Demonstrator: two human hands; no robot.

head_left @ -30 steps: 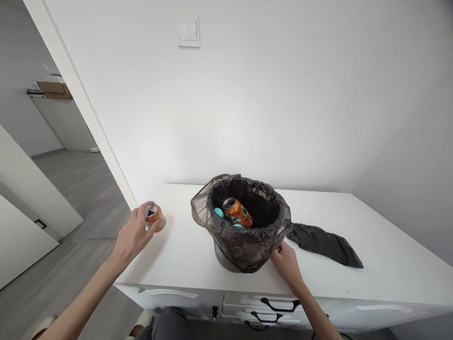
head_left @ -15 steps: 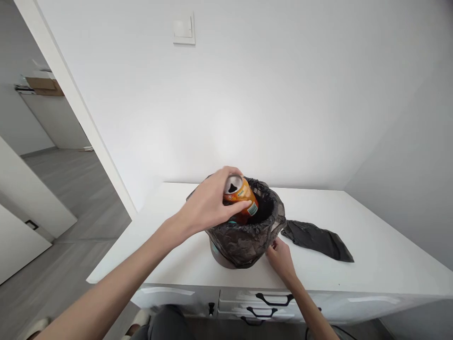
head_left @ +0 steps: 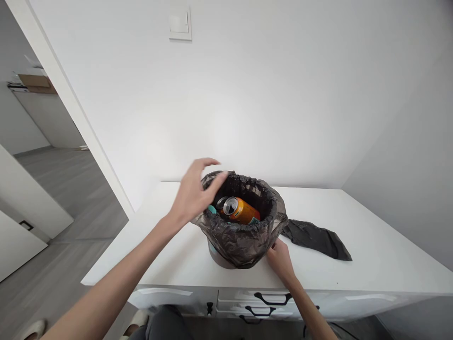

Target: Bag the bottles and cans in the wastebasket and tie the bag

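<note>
A round bin (head_left: 221, 257) lined with a black plastic bag (head_left: 244, 243) stands on the white cabinet top. Inside it lies an orange can (head_left: 244, 211), its opened end facing up and left, beside another can and something with a teal top (head_left: 212, 209). My left hand (head_left: 194, 191) is over the bin's left rim, fingers apart and holding nothing. Low at the bin's right side, my right hand (head_left: 279, 257) has its fingers curled against the bag's edge; the fingertips are partly hidden.
A folded black plastic bag (head_left: 318, 240) lies on the cabinet top (head_left: 382, 255) right of the bin. The wall with a light switch (head_left: 180, 24) rises behind. Drawer handles (head_left: 272, 298) show on the cabinet front. A doorway is at the left.
My left hand has let go of the orange can and moved up and left. The can now lies inside the bin. My right hand has stayed at the bin's side.
</note>
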